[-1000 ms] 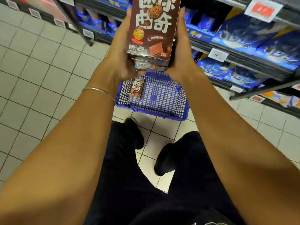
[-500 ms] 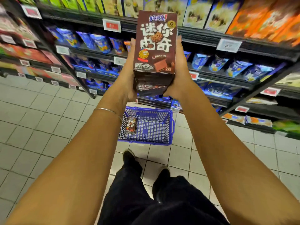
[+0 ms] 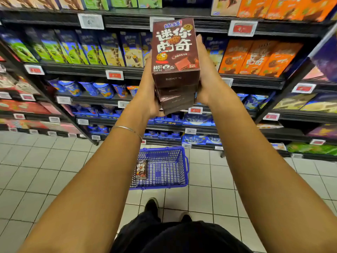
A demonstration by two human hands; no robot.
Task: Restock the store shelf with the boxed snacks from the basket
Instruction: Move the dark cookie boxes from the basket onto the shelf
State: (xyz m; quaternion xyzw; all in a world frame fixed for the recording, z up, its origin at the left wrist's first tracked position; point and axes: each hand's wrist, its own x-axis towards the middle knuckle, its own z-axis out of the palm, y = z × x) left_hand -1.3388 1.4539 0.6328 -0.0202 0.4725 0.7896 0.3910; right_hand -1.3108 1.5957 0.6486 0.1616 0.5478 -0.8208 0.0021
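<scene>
While both arms reach up and forward, the left hand [image 3: 148,94] and right hand [image 3: 207,75] grip a stack of brown boxes [image 3: 175,52] between them, pressed to its sides. The boxes are glossy rectangular cardboard, perhaps four deep, the lower ones slightly askew, held before the dark metal shelf [image 3: 127,17]. One more box [image 3: 141,169] lies in the blue plastic lattice basket [image 3: 162,149] on the pale tiled floor [image 3: 36,170]. A thin metal bangle [image 3: 127,128] circles the left wrist.
</scene>
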